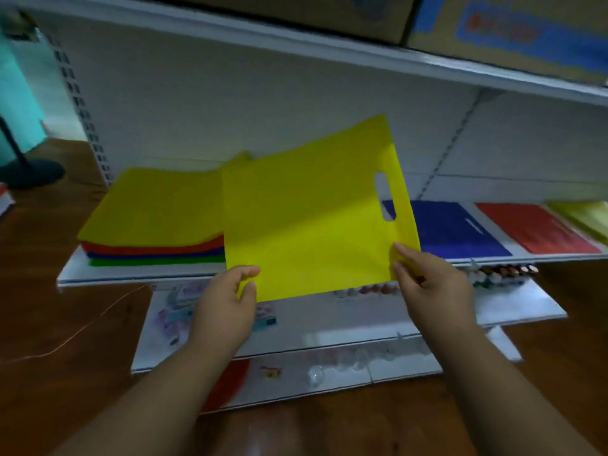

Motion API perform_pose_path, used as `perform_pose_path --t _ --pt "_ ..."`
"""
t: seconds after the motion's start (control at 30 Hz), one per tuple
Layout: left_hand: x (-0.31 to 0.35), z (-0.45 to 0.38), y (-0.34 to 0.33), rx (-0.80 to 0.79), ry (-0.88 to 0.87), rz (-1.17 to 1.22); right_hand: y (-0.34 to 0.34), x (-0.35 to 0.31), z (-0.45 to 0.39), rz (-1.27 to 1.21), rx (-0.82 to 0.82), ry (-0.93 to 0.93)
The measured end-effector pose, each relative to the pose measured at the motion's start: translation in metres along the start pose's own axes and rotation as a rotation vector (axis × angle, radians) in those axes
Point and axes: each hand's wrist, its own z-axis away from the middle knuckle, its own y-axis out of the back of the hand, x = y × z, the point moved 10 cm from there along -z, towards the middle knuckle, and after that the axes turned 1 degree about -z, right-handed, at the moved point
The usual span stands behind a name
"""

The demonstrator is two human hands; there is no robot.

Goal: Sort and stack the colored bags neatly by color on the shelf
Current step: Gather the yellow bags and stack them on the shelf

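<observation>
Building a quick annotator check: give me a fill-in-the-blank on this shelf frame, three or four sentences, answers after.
1. Both hands hold up a ____ bag by its near corners.
2. In the mixed stack on the shelf's left, the bottom layer is ____.
3. Right of the held bag, the blue bag lies next to a ____ one.
4. The left hand grips the bag's near ____ corner.

Answers: yellow; green; red; left
</observation>
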Motion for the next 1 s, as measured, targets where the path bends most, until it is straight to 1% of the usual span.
perform_pose_path --t 0.13,0.23,0.37,0.43,0.57,0.73,0.8,0.9,1.0 --pt "0.071 0.008 -0.058 -0.037 -0.202 -0.118 0.062 0.078 0.032 0.055 0.088 -0.162" --pt "0.123 0.027 -0.13 -0.096 -0.32 -0.173 0.114 0.146 0.061 0.106 0.138 -0.265" --pt "0.184 0.075 -0.248 -0.224 -0.39 -0.209 0.204 0.241 0.09 0.175 0.247 -0.366" --pt "0.219 0.097 -0.301 -0.27 -0.455 -0.219 0.246 0.285 0.103 0.245 0.281 -0.408" --pt "0.28 0.12 -0.384 -0.332 -0.529 -0.212 0.304 0.36 0.127 0.294 0.317 -0.495" --pt "0.308 0.121 -0.463 -0.404 -0.552 -0.262 0.333 0.434 0.112 0.237 0.345 -0.56" --pt "0.315 0.105 -0.492 -0.423 -0.547 -0.265 0.334 0.46 0.094 0.212 0.344 -0.588" --pt "0.339 0.075 -0.544 -0.448 -0.597 -0.266 0.34 0.498 0.062 0.197 0.347 -0.606" --pt "0.373 0.052 -0.603 -0.498 -0.644 -0.256 0.363 0.533 0.04 0.231 0.365 -0.667"
